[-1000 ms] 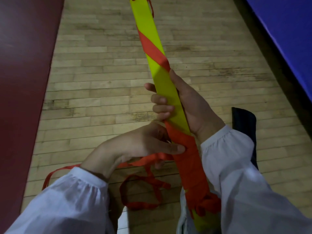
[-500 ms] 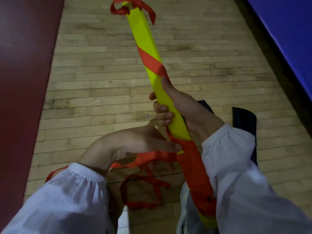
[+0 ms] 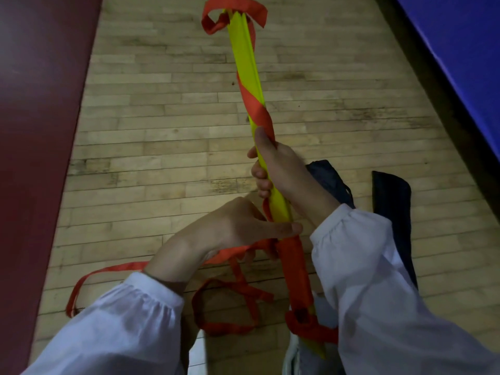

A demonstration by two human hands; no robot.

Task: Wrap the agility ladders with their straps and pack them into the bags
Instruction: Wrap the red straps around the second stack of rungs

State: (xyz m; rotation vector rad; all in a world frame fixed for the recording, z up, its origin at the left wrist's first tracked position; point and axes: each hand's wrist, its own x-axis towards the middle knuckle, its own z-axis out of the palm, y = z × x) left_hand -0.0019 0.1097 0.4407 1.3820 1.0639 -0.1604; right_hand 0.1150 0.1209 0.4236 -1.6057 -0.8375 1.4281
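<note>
A bundle of yellow ladder rungs stands almost upright in front of me. An orange strap spirals round it, thick on the lower part. My right hand grips the bundle at its middle, thumb lying up along the yellow. Just below it, my left hand holds the strap against the bundle with the thumb stretched across. Loose orange strap trails in loops to the floor on the left. Two dark bags lie on the floor behind my right arm, partly hidden.
Wooden plank floor spreads all around. A dark red mat runs along the left side. A blue mat with a dark edge borders the right. White sleeves cover both forearms.
The bundle has sunk lower in view, so its top end with the orange loops shows fully. My right hand grips it further up the frame. The left hand keeps the strap at the same spot.
</note>
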